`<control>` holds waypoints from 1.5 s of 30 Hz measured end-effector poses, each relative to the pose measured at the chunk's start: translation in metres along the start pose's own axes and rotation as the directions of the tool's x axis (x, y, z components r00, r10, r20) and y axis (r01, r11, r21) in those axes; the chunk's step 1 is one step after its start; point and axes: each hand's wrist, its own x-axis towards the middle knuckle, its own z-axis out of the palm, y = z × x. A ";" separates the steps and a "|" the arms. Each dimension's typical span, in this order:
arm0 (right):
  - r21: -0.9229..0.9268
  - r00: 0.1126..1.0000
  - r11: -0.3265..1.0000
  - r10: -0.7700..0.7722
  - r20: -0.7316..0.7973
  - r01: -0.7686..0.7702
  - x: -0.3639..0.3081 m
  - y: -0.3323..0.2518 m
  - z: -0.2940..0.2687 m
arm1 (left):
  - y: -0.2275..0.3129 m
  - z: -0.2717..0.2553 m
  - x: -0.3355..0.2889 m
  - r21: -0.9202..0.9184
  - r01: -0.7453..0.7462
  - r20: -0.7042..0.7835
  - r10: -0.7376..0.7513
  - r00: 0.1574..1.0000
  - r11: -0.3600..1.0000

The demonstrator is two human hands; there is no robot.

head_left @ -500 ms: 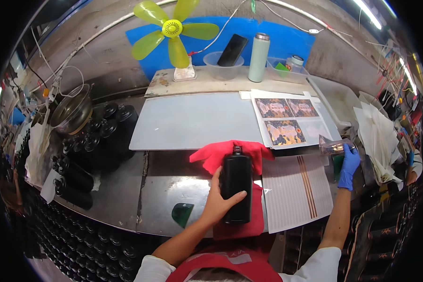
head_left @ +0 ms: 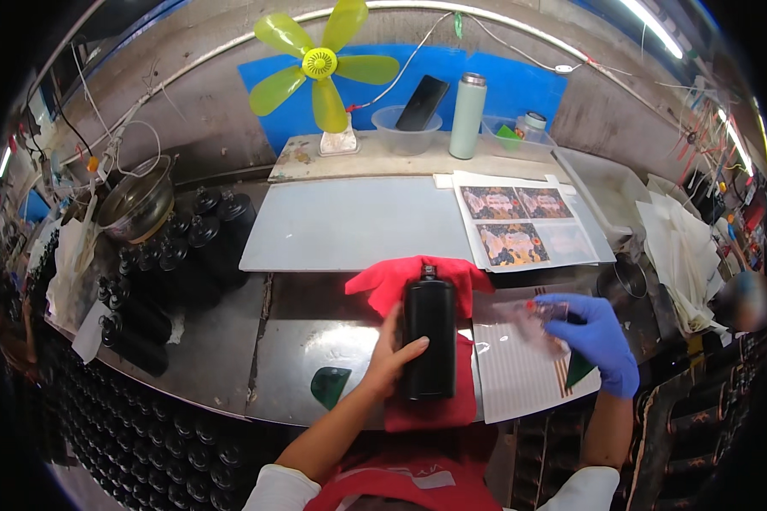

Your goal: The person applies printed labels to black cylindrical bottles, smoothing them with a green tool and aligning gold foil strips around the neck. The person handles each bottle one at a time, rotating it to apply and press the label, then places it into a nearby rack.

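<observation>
A black bottle [head_left: 429, 339] lies lengthwise on a red cloth [head_left: 418, 285] on the metal worktable [head_left: 222, 358], its neck pointing away from me. My left hand [head_left: 389, 356], bare, grips the bottle from its left side. My right hand [head_left: 595, 339], in a blue glove, hovers to the right of the bottle and holds a thin clear film or sticker [head_left: 533, 319], blurred by motion, over a striped backing sheet [head_left: 520, 375].
Several black bottles [head_left: 179, 255] stand and lie at the left. A grey mat [head_left: 358, 223] and printed label sheets [head_left: 516, 221] lie behind. A yellow fan [head_left: 324, 68], tub with phone [head_left: 409, 119] and flask [head_left: 467, 104] stand on the back shelf. A green scraper [head_left: 331, 385] lies near.
My right hand has come in from the far right edge toward the bottle, now carrying a clear film. My left hand and the bottle have stayed in place.
</observation>
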 end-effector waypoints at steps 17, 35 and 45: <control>0.370 0.986 0.920 0.082 0.143 -0.130 0.065 0.054 0.095 | 0.040 0.003 0.013 0.264 -0.115 -0.107 0.148 0.983 0.958; 0.238 0.995 0.967 -0.097 0.005 0.093 0.004 0.010 0.075 | 0.090 0.043 -0.047 0.573 -0.444 0.096 0.482 0.871 0.689; 0.483 0.979 0.854 0.200 0.044 -0.196 0.068 0.063 0.103 | 0.040 0.014 0.001 0.124 -0.136 -0.196 0.158 0.968 0.983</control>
